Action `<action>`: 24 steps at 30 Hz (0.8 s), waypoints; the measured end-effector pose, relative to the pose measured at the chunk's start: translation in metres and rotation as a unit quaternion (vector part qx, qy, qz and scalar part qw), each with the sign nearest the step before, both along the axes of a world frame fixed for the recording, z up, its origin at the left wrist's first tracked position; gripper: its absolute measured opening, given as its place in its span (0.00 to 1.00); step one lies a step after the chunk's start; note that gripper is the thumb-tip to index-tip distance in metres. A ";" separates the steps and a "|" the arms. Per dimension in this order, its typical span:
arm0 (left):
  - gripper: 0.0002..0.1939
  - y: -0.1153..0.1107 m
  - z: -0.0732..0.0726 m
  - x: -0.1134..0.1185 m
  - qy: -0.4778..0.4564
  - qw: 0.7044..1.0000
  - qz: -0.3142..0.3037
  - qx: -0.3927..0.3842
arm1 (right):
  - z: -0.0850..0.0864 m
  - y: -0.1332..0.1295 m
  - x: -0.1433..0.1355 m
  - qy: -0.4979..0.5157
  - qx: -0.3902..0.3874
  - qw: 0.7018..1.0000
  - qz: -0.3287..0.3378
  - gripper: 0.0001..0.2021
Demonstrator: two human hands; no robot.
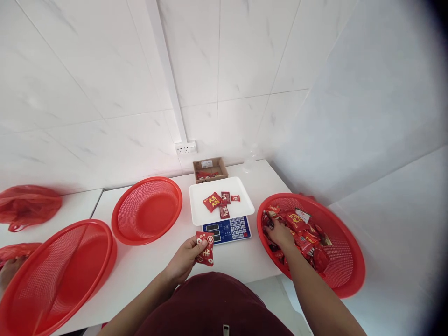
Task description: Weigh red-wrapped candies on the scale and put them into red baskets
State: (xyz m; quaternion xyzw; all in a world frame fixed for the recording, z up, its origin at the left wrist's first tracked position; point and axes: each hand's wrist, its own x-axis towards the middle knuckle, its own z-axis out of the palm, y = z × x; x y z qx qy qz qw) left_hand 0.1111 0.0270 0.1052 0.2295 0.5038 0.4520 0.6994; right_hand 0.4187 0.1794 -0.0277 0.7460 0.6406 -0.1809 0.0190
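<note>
My left hand (184, 259) pinches a red snack packet (206, 249) with white and gold print, just in front of the scale. My right hand (279, 233) reaches into a red plastic basket (345, 273) at the right, its fingers down among many red packets (308, 238), so what they touch is hidden. Between my hands stands a digital scale (229, 230) with a blue key panel and a white tray (241, 212). On that tray lie a larger red packet (212, 201) with yellow characters and several small red packets (224, 212).
Behind the scale, a cardboard box (210, 170) holds red packets. Two red baskets (177, 205) (108, 261) stand to the left. Red plastic bags (30, 204) lie farther left, where another person's hand (10, 273) shows at the edge. A wall socket (185, 148) sits above the table.
</note>
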 end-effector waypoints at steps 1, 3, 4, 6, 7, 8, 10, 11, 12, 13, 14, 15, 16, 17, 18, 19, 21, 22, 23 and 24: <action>0.21 -0.001 0.000 -0.001 0.000 1.000 0.000 -0.001 | 0.000 0.000 -0.002 -0.003 0.002 1.000 -0.001 0.26; 0.21 -0.001 0.000 -0.002 0.000 1.000 0.001 0.000 | -0.001 0.000 -0.005 -0.010 0.011 1.000 -0.006 0.24; 0.22 -0.001 0.000 -0.002 0.000 1.000 0.001 0.002 | -0.001 -0.001 -0.006 -0.013 0.017 1.000 -0.009 0.22; 0.22 -0.001 0.002 -0.002 0.000 1.000 0.000 0.004 | 0.000 -0.002 -0.007 -0.015 0.033 0.999 -0.014 0.19; 0.22 -0.001 0.003 -0.003 0.001 1.000 0.000 0.004 | 0.001 -0.002 -0.006 -0.016 0.040 0.999 -0.014 0.18; 0.23 -0.001 0.004 -0.003 0.001 1.000 0.001 0.003 | 0.002 -0.002 -0.004 -0.015 0.052 0.998 -0.014 0.17; 0.23 -0.002 0.004 -0.004 -0.001 1.000 0.003 0.001 | 0.005 -0.001 0.000 0.011 0.095 0.995 -0.022 0.18; 0.23 -0.003 0.004 -0.004 -0.003 1.000 0.005 0.001 | 0.008 0.001 0.003 0.038 0.124 0.991 -0.040 0.18; 0.23 -0.003 0.003 -0.005 -0.004 1.000 0.007 0.002 | 0.010 0.002 0.004 0.073 0.155 0.983 -0.067 0.19; 0.23 -0.004 0.002 -0.005 -0.005 1.000 0.008 0.004 | 0.014 0.004 0.004 0.114 0.183 0.971 -0.100 0.20; 0.22 -0.005 0.001 -0.005 -0.007 1.000 0.010 0.007 | 0.018 0.005 0.002 0.160 0.202 0.957 -0.133 0.21; 0.22 -0.005 0.000 -0.006 -0.009 1.000 0.012 0.008 | 0.022 0.006 -0.002 0.206 0.208 0.942 -0.161 0.23; 0.22 -0.006 -0.001 -0.006 -0.011 1.000 0.013 0.007 | 0.026 0.008 -0.008 0.255 0.201 0.929 -0.181 0.24; 0.22 -0.006 -0.002 -0.006 -0.012 1.000 0.015 0.004 | 0.031 0.009 -0.016 0.305 0.175 0.917 -0.190 0.25; 0.22 -0.006 -0.002 -0.006 -0.013 1.000 0.016 0.001 | 0.034 0.010 -0.026 0.353 0.137 0.906 -0.191 0.26; 0.23 -0.006 -0.002 -0.007 -0.012 1.000 0.017 -0.002 | 0.037 0.011 -0.036 0.393 0.096 0.895 -0.187 0.25; 0.23 -0.007 -0.001 -0.008 -0.010 1.000 0.015 -0.003 | 0.040 0.015 -0.057 0.444 0.028 0.879 -0.169 0.25; 0.24 -0.007 0.000 -0.009 -0.008 1.000 0.013 0.001 | 0.041 0.016 -0.066 0.453 0.014 0.878 -0.158 0.25; 0.24 -0.008 0.000 -0.010 -0.007 1.000 0.010 0.006 | 0.041 0.018 -0.074 0.450 0.016 0.881 -0.145 0.25; 0.25 -0.009 0.000 -0.012 -0.005 1.000 0.008 0.010 | 0.040 0.019 -0.080 0.438 0.029 0.889 -0.132 0.26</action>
